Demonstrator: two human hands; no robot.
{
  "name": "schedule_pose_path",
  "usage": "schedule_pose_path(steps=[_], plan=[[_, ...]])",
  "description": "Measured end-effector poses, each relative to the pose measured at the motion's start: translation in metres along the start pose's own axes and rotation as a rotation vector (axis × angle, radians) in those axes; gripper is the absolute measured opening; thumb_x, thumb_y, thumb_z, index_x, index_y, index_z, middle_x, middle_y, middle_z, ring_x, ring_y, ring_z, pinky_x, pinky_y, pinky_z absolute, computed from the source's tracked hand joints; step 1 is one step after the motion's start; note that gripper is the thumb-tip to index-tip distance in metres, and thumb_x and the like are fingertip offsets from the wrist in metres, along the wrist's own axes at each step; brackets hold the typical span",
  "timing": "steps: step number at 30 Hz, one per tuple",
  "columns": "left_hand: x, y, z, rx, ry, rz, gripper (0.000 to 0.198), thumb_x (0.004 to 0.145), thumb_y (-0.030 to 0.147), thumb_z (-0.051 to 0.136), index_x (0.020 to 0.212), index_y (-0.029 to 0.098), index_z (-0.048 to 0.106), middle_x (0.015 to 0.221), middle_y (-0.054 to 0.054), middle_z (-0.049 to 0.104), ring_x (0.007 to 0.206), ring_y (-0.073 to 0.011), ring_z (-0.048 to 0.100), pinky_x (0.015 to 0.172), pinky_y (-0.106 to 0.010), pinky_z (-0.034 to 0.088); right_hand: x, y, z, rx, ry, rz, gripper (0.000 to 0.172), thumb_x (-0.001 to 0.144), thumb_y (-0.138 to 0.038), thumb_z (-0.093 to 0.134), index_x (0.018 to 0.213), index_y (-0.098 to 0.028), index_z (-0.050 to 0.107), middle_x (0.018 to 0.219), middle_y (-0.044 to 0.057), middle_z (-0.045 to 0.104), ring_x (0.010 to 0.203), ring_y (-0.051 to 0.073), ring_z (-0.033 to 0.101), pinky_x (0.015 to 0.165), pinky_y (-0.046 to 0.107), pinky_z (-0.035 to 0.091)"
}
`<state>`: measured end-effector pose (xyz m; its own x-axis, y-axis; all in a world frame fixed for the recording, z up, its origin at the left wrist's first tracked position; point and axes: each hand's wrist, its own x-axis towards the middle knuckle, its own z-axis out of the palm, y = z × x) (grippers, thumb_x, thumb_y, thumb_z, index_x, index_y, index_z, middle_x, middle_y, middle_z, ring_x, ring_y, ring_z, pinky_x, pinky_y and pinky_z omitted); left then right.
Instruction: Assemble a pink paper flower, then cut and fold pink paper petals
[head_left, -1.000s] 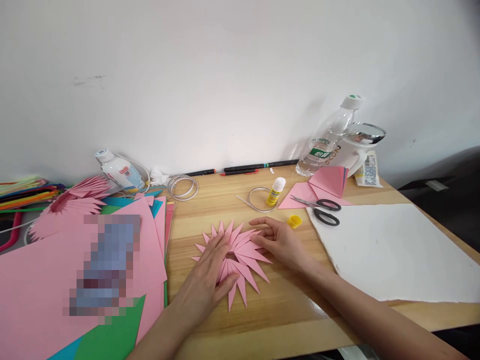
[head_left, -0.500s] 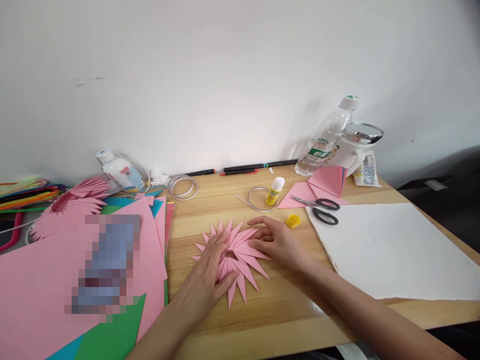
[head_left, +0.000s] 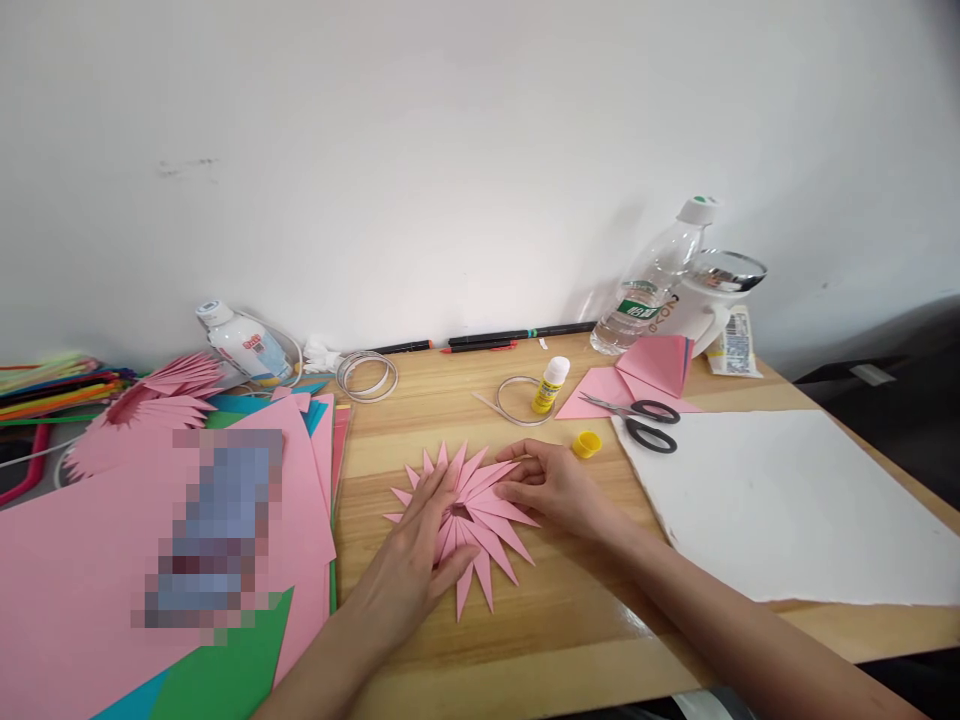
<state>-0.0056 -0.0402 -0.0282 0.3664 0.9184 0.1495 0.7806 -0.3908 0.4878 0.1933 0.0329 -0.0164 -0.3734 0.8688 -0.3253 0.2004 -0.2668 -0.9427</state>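
A pink folded-paper star (head_left: 491, 535) with many pointed rays and a small central hole lies flat on the wooden table. Across its left side rests my left hand (head_left: 420, 535), fingers stretched out and thumb spread over the lower rays. From the right, my right hand (head_left: 559, 488) has its thumb and bent fingers closed about the tips of the right-hand rays. Behind that hand sits a yellow cap (head_left: 586, 444). Farther back, an uncapped glue stick (head_left: 550, 386) stands upright beside a loop of thin strip (head_left: 504, 408).
Black-handled scissors (head_left: 651, 424) lie over pink paper pieces (head_left: 592, 390) and a white sheet (head_left: 787, 500). A water bottle (head_left: 637, 290) and mug (head_left: 694, 310) stand at back right. Coloured paper (head_left: 292, 500) is stacked left, near another pink folded piece (head_left: 142, 420). Pens (head_left: 487, 340) line the wall.
The fingers of my right hand have shifted very slightly at the right-hand rays. My left hand stays on the star, and everything else on the table is as before.
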Motion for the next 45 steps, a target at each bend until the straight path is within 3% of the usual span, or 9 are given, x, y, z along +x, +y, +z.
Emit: schedule_pose_path(steps=[5, 17, 35, 41, 45], plan=[[0.0, -0.002, 0.002, 0.022, 0.013, 0.06, 0.036, 0.085, 0.03, 0.048, 0.119, 0.022, 0.039, 0.142, -0.009, 0.033, 0.132, -0.0224, 0.022, 0.104, -0.044, 0.035, -0.003, -0.001, 0.002, 0.051, 0.031, 0.033, 0.04, 0.061, -0.027, 0.069, 0.095, -0.013, 0.051, 0.056, -0.004, 0.057, 0.046, 0.008, 0.051, 0.042, 0.019, 0.035], [0.002, 0.001, 0.002, 0.106, 0.012, 0.114, 0.044, 0.087, 0.028, 0.045, 0.129, 0.02, 0.033, 0.14, -0.012, 0.035, 0.131, -0.0241, 0.024, 0.102, -0.045, 0.037, -0.001, 0.011, 0.007, 0.108, 0.05, 0.012, 0.037, 0.062, -0.027, 0.068, 0.093, -0.012, 0.055, 0.056, -0.003, 0.058, 0.043, 0.008, 0.05, 0.038, 0.018, 0.032], [0.001, -0.002, 0.005, 0.073, -0.01, 0.064, 0.051, 0.087, 0.029, 0.045, 0.134, 0.022, 0.027, 0.144, -0.01, 0.029, 0.132, -0.0213, 0.02, 0.105, -0.041, 0.032, 0.001, 0.009, 0.013, 0.073, 0.091, 0.035, 0.031, 0.06, -0.015, 0.065, 0.09, -0.009, 0.059, 0.057, -0.001, 0.06, 0.043, 0.006, 0.049, 0.037, 0.016, 0.031], [0.002, 0.002, 0.0, 0.057, -0.046, 0.04, 0.035, 0.086, 0.03, 0.046, 0.119, 0.019, 0.044, 0.142, -0.009, 0.032, 0.132, -0.0216, 0.023, 0.105, -0.043, 0.031, 0.002, 0.012, 0.015, 0.053, 0.105, -0.027, 0.033, 0.061, -0.016, 0.067, 0.092, -0.01, 0.056, 0.057, -0.002, 0.06, 0.044, 0.007, 0.051, 0.039, 0.015, 0.033], [0.002, 0.003, -0.001, 0.012, -0.052, -0.002, 0.034, 0.085, 0.033, 0.046, 0.116, 0.02, 0.045, 0.143, -0.009, 0.032, 0.132, -0.021, 0.022, 0.105, -0.042, 0.031, -0.001, 0.012, 0.011, 0.073, 0.039, -0.023, 0.043, 0.059, -0.02, 0.071, 0.097, -0.012, 0.053, 0.058, -0.003, 0.06, 0.044, 0.008, 0.052, 0.038, 0.016, 0.035]])
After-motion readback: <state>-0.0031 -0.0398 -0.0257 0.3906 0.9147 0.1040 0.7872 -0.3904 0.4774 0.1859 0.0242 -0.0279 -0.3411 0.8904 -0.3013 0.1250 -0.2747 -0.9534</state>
